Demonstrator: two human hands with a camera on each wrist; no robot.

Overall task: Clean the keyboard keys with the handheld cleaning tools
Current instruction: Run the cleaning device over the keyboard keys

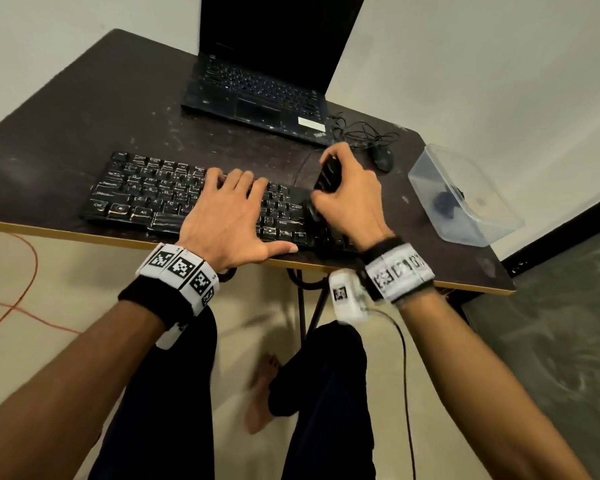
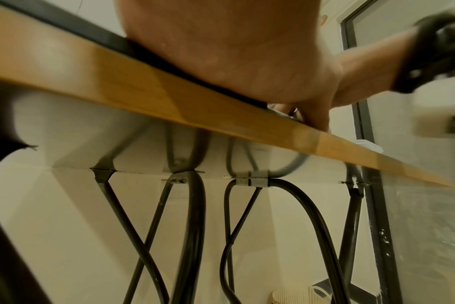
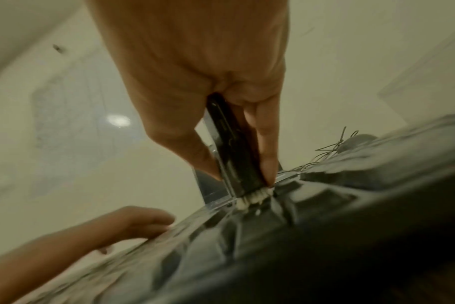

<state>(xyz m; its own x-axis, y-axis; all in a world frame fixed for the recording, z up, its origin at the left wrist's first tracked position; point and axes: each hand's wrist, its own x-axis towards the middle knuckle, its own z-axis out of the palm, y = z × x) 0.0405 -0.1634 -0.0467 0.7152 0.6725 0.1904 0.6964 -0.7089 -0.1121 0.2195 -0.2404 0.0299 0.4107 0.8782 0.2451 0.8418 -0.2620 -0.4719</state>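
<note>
A black keyboard (image 1: 142,192) lies along the front edge of the dark table (image 1: 84,109). My left hand (image 1: 229,209) rests flat on its middle keys, fingers spread and straight. My right hand (image 1: 347,199) grips a black cleaning brush (image 1: 328,174) over the keyboard's right end. In the right wrist view the brush (image 3: 229,144) stands upright, thumb and finger pinching its sides, and its pale bristles (image 3: 252,198) press into the keys (image 3: 312,205). The left wrist view shows only my left palm (image 2: 234,51) on the table's wooden edge (image 2: 143,90).
An open black laptop (image 1: 267,81) stands behind the keyboard. A black mouse (image 1: 383,157) with a tangled cable lies to its right. A clear plastic box (image 1: 465,195) holding a dark object sits at the table's right edge. Black metal table legs (image 2: 195,226) run beneath.
</note>
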